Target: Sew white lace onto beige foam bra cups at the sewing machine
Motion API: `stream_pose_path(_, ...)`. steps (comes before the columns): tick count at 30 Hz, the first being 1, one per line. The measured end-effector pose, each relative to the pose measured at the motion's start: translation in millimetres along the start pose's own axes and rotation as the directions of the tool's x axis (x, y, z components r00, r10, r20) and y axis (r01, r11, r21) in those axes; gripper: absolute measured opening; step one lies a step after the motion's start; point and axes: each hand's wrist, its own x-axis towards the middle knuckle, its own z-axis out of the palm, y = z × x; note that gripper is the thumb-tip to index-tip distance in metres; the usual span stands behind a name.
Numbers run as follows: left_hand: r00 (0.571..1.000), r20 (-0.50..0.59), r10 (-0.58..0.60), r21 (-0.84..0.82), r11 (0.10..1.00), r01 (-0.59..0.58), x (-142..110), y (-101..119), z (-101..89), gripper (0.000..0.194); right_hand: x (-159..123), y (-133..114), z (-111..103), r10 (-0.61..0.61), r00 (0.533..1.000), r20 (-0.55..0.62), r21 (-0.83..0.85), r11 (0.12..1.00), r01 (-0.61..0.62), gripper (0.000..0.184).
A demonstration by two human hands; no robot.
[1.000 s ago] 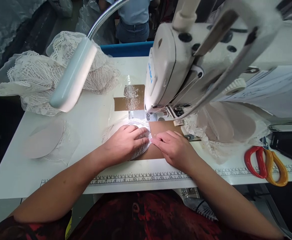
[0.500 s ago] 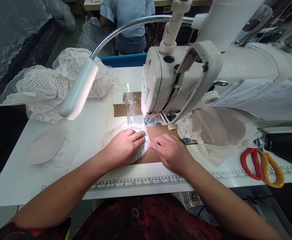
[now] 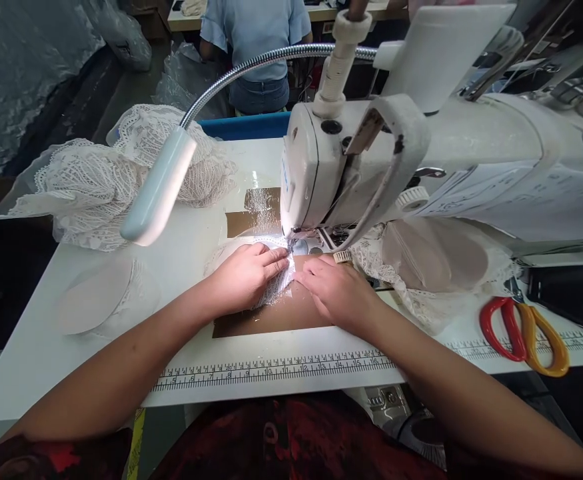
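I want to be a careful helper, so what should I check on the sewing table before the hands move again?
1. Left hand's grip on the white lace piece: ok, resting over it.
2. Right hand's grip near the lace: ok, fingertips at its right edge; whether they pinch it, cannot tell.
3. Left fingertips well clear of the sewing machine's needle area: not ok, they look very close.
4. Needle threaded: cannot tell, too small.
5. Red and yellow handles away from both hands: ok, at the table's right front.
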Motion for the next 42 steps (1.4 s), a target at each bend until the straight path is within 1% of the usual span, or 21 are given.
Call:
stream_pose_path(2, 1.000, 0.005, 0.006, 0.002, 1.000, -0.006, 2, -6, 1.1, 0.044, 3, 0, 0, 0.017, 1.000, -0.016, -0.007, 1.000, -0.018, 0.026)
stream_pose_path(5, 1.000, -0.017, 0.003, 0.011, 1.000, -0.003, 4, -13, 2.6, 0.042, 4, 1, 5, 0.040, 0.996, -0.083, -0.023, 0.999, -0.042, 0.028)
stream_pose_path(9, 0.997, -0.071, 0.013, 0.000, 1.000, -0.013, 3, -12, 2.4, 0.036, 4, 2, 12, 0.038, 0.990, -0.138, -0.046, 0.998, -0.045, 0.032)
stream_pose_path(13, 0.995, -0.091, 0.044, -0.051, 0.998, -0.049, 1, -6, 2.9, 0.032, 5, 2, 13, 0.034, 0.989, -0.145, -0.046, 0.998, -0.041, 0.033)
stream_pose_path(15, 0.995, -0.096, 0.040, -0.058, 0.997, -0.045, 1, -7, 4.6, 0.031, 6, 2, 12, 0.048, 0.989, -0.140, -0.043, 0.998, -0.054, 0.033)
stream_pose_path(19, 0.993, -0.113, 0.044, -0.074, 0.996, -0.053, 4, -15, 9.3, 0.032, 9, 2, 13, 0.124, 0.984, -0.132, -0.026, 0.991, -0.128, 0.039)
stream_pose_path(21, 0.990, -0.130, 0.046, -0.076, 0.995, -0.057, 6, -20, 11.0, 0.032, 10, 3, 14, 0.133, 0.982, -0.135, -0.003, 0.991, -0.134, 0.042)
stream_pose_path(26, 0.992, -0.125, -0.015, -0.056, 0.998, 0.008, 9, -25, 11.3, 0.032, 10, 8, 19, 0.119, 0.979, -0.168, 0.040, 0.993, -0.114, 0.044)
stream_pose_path(29, 0.993, -0.116, -0.031, -0.060, 0.998, 0.025, 10, -25, 10.4, 0.034, 8, 10, 20, 0.110, 0.977, -0.181, 0.056, 0.993, -0.102, 0.043)
stream_pose_path(35, 0.993, -0.110, -0.043, -0.033, 0.999, 0.039, 11, -25, 8.3, 0.037, 6, 9, 20, 0.149, 0.973, -0.175, 0.059, 0.988, -0.141, 0.041)
stream_pose_path(39, 0.992, -0.083, -0.100, 0.028, 0.994, 0.102, 6, -20, 2.7, 0.037, 5, 8, 20, 0.172, 0.972, -0.158, 0.075, 0.984, -0.161, 0.043)
stream_pose_path(42, 0.989, -0.045, -0.141, 0.032, 0.989, 0.142, 0, -12, -5.0, 0.033, 4, 9, 18, 0.161, 0.966, -0.201, 0.119, 0.983, -0.139, 0.041)
